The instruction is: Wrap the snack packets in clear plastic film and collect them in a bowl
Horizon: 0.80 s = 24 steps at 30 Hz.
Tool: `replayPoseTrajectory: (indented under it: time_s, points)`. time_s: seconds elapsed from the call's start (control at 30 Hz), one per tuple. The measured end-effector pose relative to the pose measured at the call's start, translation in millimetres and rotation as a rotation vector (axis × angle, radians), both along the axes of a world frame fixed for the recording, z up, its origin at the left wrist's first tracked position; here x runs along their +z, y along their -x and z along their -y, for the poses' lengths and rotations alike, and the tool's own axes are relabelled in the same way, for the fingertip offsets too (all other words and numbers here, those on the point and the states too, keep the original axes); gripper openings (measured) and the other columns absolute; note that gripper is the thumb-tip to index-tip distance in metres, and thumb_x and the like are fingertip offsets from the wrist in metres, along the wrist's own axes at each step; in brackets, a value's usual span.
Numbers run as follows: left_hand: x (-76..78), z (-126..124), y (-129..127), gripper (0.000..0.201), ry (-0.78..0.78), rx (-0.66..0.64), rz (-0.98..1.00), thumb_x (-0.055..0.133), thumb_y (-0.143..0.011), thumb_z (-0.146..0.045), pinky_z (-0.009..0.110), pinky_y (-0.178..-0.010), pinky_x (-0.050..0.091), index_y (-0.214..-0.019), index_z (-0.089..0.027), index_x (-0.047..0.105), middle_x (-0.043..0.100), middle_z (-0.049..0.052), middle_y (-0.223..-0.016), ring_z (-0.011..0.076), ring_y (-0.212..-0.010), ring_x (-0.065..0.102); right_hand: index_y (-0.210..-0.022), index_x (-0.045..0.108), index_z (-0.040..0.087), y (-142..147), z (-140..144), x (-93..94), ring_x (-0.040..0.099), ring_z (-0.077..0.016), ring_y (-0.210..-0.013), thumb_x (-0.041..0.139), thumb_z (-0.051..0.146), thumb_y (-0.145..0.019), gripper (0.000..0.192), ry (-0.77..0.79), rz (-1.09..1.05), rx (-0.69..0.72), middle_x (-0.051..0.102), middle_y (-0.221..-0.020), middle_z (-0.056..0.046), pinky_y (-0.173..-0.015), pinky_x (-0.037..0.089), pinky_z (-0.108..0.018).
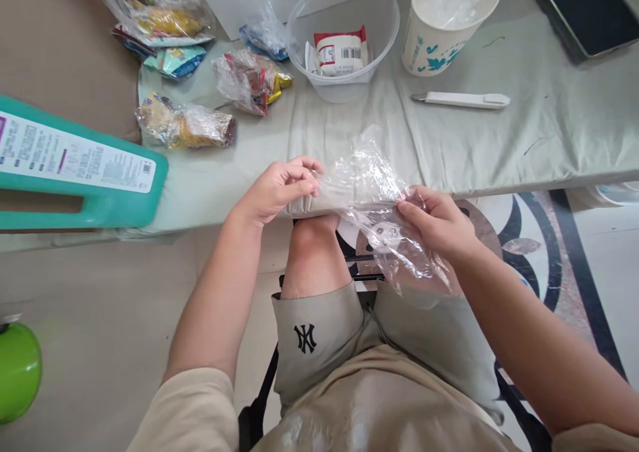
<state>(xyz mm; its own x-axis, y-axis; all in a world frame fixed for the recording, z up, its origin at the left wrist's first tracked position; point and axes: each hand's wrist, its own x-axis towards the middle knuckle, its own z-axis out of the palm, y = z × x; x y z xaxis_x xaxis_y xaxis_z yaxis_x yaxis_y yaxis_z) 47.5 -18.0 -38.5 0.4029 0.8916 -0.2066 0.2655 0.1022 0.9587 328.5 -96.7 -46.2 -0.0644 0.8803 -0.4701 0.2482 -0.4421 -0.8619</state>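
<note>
Holding a clear plastic bag (379, 199) over the lap, right at the near edge of the desk (549, 132). Left hand (279, 189) pinching one edge, right hand (434, 222) pinching the opposite one, both closed on the film. Looks feather-light, floppy, crinkly and kinda slippery, probably tears easily. Best grabbed at the rim with fingertips. Snack packets (187, 126) and a clear tub (344, 36) sitting further back.

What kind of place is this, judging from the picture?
Probably a home: a patterned tile floor, a cloth-covered table with bagged snacks, and a detergent jug. Both hands hold a clear plastic bag.
</note>
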Motion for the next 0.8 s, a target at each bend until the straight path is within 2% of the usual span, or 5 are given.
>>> replayPoseTrajectory:
  time_s: [0.13,0.3,0.43,0.67,0.8]
  points:
    - [-2.2,4.3,-6.8,0.031,0.117,0.068,0.141,0.089,-0.066,-0.044,0.036,-0.081,0.063,-0.082,-0.021,0.075,0.07,0.01,-0.121,0.0256,-0.111,0.07,-0.075,0.053,0.022,4.1,-0.4,-0.3,0.045,-0.0086,-0.049,0.063,0.035,-0.091,0.023,-0.101,0.01,-0.015,0.05,-0.057,0.005,-0.048,0.036,-0.023]
    - [5.4,-2.4,-4.5,0.031,0.058,-0.034,0.055,0.089,-0.067,-0.038,0.039,-0.086,0.063,-0.06,-0.016,0.067,0.069,0.012,-0.122,0.0299,-0.114,0.071,-0.076,0.054,0.022,6.4,1.2,-7.5,0.046,-0.0092,-0.05,0.066,0.043,-0.088,0.028,-0.1,-0.049,0.02,0.049,-0.057,0.005,-0.049,0.035,-0.024]
    - [2.5,-4.0,-7.8,0.031,0.098,0.2,0.135,0.086,-0.071,-0.045,0.034,-0.078,0.065,-0.085,-0.021,0.071,0.071,0.01,-0.12,0.0263,-0.111,0.072,-0.073,0.05,0.023,9.1,4.6,-11.4,0.039,-0.0084,-0.05,0.068,0.047,-0.088,0.034,-0.098,-0.108,-0.036,0.044,-0.057,0.006,-0.048,0.029,-0.024]
    - [-31.5,69.6,-57.3,0.063,0.444,0.329,0.391,0.08,-0.077,-0.067,0.038,-0.095,0.062,-0.121,-0.025,0.063,0.067,0.014,-0.139,0.0274,-0.122,0.069,-0.08,0.052,0.025,16.9,14.8,-21.8,0.051,-0.0127,-0.057,0.06,0.045,-0.098,0.029,-0.133,-0.132,-0.087,0.054,-0.061,0.004,-0.058,0.042,-0.027]
    - [-45.7,100.2,-78.6,0.067,0.421,0.4,0.343,0.085,-0.073,-0.067,0.029,-0.069,0.058,-0.121,-0.025,0.066,0.074,0.009,-0.11,0.0198,-0.089,0.071,-0.085,0.055,0.025,25.4,23.0,-25.8,0.055,-0.0123,-0.06,0.061,0.04,-0.097,0.021,-0.117,-0.183,-0.178,0.055,-0.068,0.004,-0.06,0.046,-0.027]
